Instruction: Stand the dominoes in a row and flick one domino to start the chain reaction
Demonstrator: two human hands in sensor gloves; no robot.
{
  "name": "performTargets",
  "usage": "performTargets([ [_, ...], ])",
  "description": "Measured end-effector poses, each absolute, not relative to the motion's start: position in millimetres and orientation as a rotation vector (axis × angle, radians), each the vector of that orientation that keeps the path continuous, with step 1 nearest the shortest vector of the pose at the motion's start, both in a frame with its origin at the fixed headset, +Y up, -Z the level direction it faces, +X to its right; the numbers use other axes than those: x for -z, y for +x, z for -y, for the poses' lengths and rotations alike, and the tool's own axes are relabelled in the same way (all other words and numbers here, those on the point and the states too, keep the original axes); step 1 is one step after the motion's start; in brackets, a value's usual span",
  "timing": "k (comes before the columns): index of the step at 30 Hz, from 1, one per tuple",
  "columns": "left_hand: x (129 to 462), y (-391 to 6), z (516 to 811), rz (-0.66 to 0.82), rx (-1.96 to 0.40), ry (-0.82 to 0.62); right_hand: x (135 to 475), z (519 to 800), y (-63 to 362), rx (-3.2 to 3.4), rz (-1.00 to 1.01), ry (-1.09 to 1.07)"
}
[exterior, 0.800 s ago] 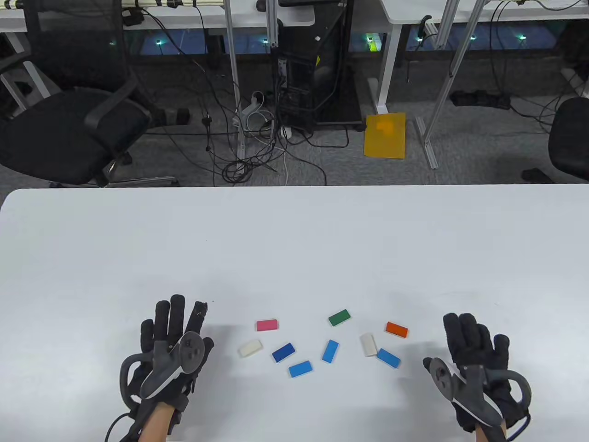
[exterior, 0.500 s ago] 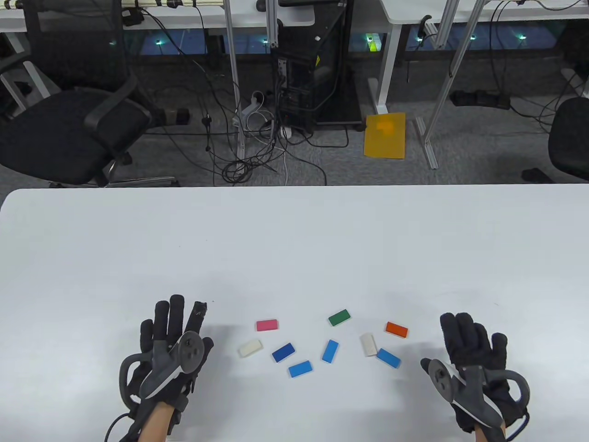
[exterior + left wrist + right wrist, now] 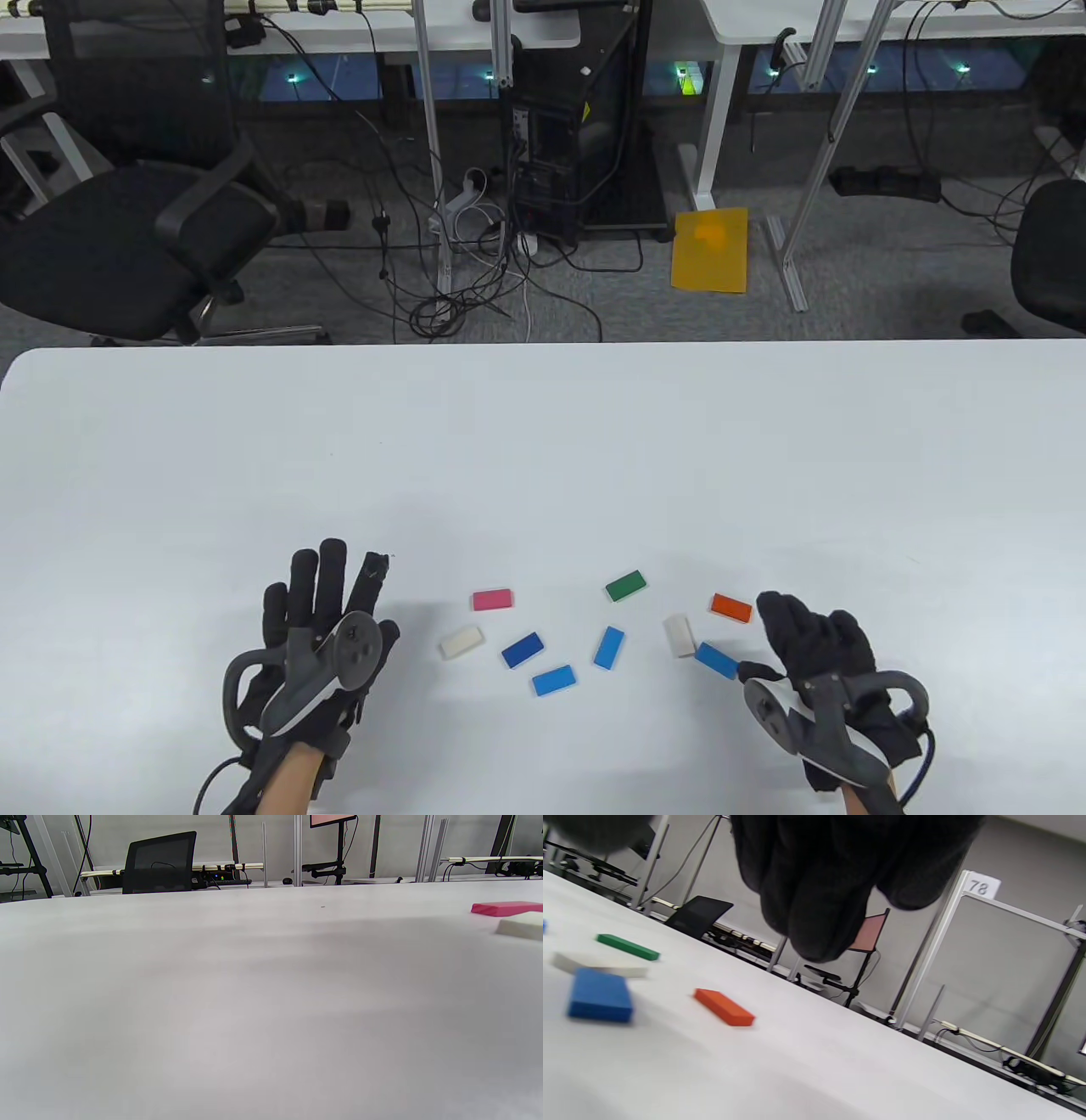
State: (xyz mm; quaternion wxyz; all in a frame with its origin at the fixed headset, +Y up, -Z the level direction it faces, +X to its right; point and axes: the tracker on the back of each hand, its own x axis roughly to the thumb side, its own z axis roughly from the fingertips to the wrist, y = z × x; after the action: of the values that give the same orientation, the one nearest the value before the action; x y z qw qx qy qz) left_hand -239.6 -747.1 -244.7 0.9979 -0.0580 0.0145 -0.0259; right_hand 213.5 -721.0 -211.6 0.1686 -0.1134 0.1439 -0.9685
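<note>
Right hand (image 3: pixel 806 649), fingers relaxed and empty, reaches beside the orange domino (image 3: pixel 731 607) and light-blue domino (image 3: pixel 716 660); left hand (image 3: pixel 327 611) rests flat, empty. Dominoes lie flat on the table (image 3: pixel 543 458): seemingly light, rigid, smooth; best pinched across the long edges.

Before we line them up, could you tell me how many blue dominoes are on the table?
4, all flat: dark blue domino, two in the middle, one by the right hand.
</note>
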Motion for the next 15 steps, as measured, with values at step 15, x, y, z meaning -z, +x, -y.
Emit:
performTargets([
  [15,244.6,-235.7,749.8,-0.01,0.048,-0.124,238.7,753.1,172.7,2.612,-0.136,-0.421],
])
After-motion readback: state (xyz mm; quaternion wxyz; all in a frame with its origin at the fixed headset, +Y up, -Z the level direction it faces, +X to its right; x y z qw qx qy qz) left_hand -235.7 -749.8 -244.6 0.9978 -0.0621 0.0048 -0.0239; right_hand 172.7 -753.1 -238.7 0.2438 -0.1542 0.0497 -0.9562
